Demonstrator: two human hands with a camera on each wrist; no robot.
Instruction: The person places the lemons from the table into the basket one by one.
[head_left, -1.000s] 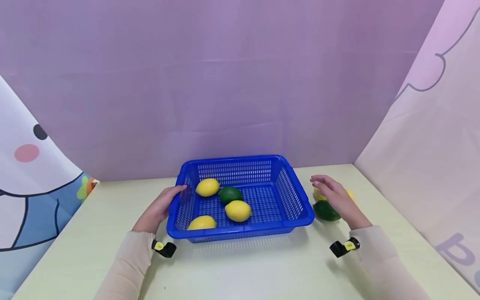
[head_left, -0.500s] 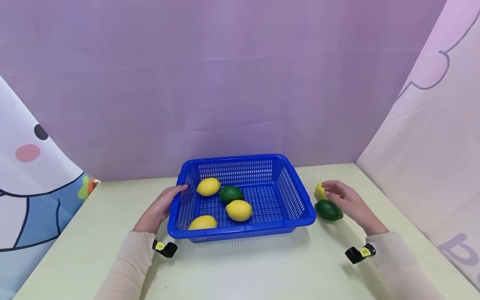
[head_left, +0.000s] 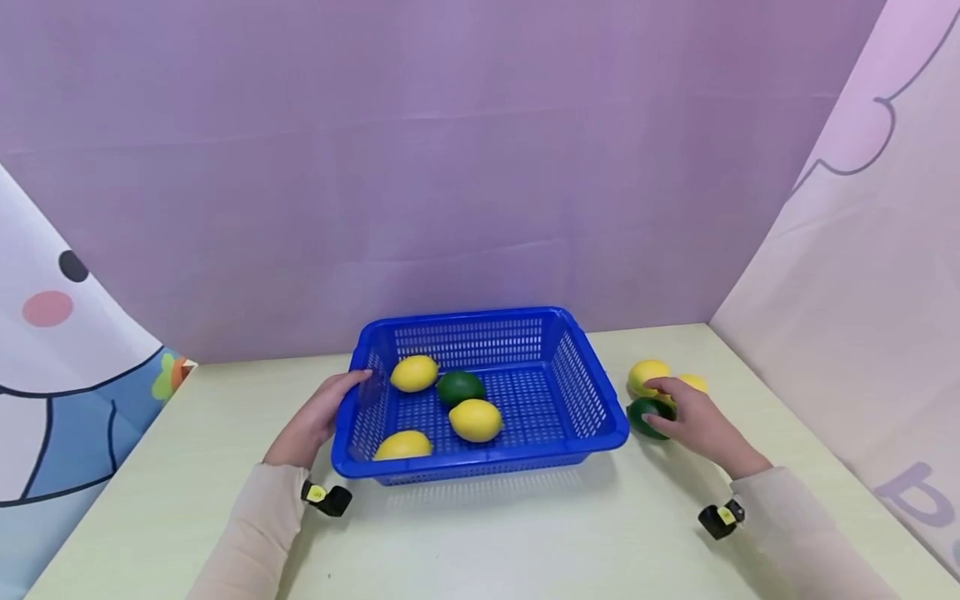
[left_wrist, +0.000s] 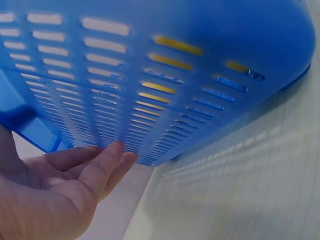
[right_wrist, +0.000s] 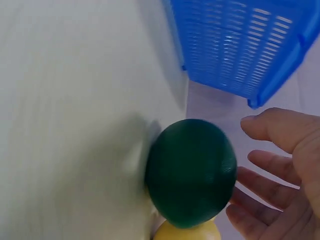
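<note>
Purple backdrop behind pale green table [head_left: 480,542]. Blue basket [head_left: 581,379] centred, holding three yellow lemons and one green lime [head_left: 460,387]. Left hand [head_left: 315,417] relaxed, straight fingers against basket's left wall. Right hand [head_left: 693,417] curling round green lime [head_left: 643,413] on table beside two lemons [head_left: 647,373]; firm grasp not confirmable.

- In my head view, my right hand [head_left: 693,421] covers part of the green lime [head_left: 647,413], and I can't tell if my fingers really hold it.
- A second yellow lemon [head_left: 693,383] peeks out behind that hand, mostly hidden.
- The front lemon [head_left: 403,445] in the blue basket [head_left: 592,433] sits half behind the rim.
- In my right wrist view, the yellow lemon [right_wrist: 186,233] is cut off at the bottom edge.
- In my left wrist view, the basket wall [left_wrist: 150,75] is blurry, and the lemons are just yellow stripes through the slots.
</note>
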